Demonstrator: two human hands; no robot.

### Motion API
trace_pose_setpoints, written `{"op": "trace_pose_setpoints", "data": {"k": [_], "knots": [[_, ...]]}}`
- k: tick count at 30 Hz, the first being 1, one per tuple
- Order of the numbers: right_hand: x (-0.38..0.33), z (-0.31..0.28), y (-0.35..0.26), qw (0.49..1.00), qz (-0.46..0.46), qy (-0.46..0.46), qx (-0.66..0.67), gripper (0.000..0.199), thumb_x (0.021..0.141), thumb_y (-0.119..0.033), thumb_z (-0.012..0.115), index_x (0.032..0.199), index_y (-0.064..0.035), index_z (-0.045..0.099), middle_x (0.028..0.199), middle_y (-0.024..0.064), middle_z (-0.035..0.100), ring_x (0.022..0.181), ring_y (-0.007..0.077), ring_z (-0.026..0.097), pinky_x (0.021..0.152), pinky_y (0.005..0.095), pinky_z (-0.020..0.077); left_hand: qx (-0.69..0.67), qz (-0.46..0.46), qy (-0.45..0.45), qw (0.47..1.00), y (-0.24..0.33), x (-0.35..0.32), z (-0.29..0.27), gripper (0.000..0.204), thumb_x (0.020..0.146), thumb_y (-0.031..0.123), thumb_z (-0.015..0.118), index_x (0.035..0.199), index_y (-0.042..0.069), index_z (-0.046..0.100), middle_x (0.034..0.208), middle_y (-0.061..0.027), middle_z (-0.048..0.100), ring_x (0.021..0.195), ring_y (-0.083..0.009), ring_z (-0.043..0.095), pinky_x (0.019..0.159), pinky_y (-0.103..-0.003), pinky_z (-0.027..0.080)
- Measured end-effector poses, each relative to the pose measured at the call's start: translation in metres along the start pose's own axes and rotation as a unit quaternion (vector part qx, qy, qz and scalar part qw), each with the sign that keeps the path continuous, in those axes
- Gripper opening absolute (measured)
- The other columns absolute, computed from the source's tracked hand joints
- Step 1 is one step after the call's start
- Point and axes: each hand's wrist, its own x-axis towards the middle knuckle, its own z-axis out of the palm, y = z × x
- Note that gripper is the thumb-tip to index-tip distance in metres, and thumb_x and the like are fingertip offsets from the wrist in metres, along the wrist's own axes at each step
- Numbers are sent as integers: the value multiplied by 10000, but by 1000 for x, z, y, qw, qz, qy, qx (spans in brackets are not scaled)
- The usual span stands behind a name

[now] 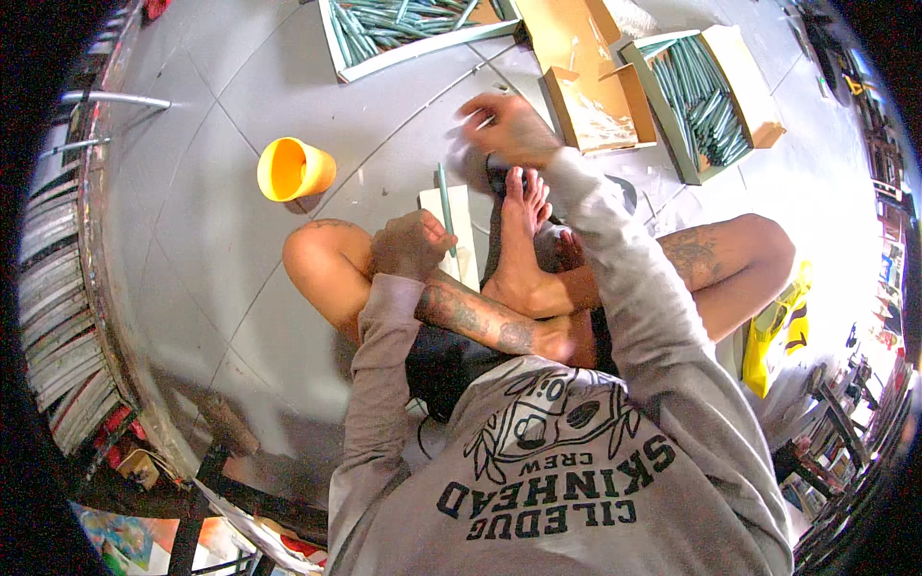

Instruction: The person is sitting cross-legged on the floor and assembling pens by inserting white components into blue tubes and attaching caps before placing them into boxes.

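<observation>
My left hand [413, 245] is closed round the lower part of a slim teal pen [443, 192], whose upper end points away from me. Below the pen lies a narrow cream-coloured strip [465, 245], flat on the floor beside my crossed legs. My right hand [509, 130] is raised beyond my foot, near an open brown cardboard box [600, 120]. It is blurred by motion, its fingers bent; a small pale spot shows at the fingers, too smeared to name.
An orange-yellow cup [298, 171] stands on the grey tiled floor [221, 259] to the left. Two shallow boxes of similar teal pens, one far [432, 46] and one at the right [672, 144], lie beyond me. A yellow bag [773, 331] rests beside my right knee.
</observation>
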Motion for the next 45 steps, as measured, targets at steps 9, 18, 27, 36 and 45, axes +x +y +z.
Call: {"op": "trace_pose_setpoints", "data": {"k": [9,18,27,36,45], "knots": [[-38,-119,140,919,79,191,-335,289,714,-281,819,827,-50,687,813,159,711,777,342,708,715,423,551,-184,-119,25,975,70,-6,-62,491,716,516,837,864,65,708,754,-72,719,652,-198,685,610,-345,532],[-54,-139,110,921,-63,303,-236,168,795,-232,803,811,-72,755,745,66,716,718,182,676,687,313,530,-381,-7,60,923,144,-30,-43,373,895,332,750,1084,16,691,922,-57,737,819,-122,668,734,-286,522],[-147,-96,-72,834,185,118,506,136,964,-186,665,967,-50,669,810,18,622,595,84,562,504,227,433,-615,45,76,784,216,-17,-89,354,1025,192,588,1268,-64,563,1115,-107,671,975,-141,657,868,-258,548],[-165,-69,-83,897,72,165,404,129,961,-162,681,959,-33,670,773,21,663,614,85,591,544,223,478,-462,5,121,879,204,-33,-93,215,958,191,685,996,-20,680,905,-31,692,842,-95,613,766,-249,495],[-176,-33,-98,960,12,248,128,188,975,-172,618,1005,11,651,777,158,639,689,297,653,659,407,521,-317,59,198,926,186,-49,-72,299,952,297,688,903,2,703,734,-106,652,637,-188,618,587,-312,485]]}}
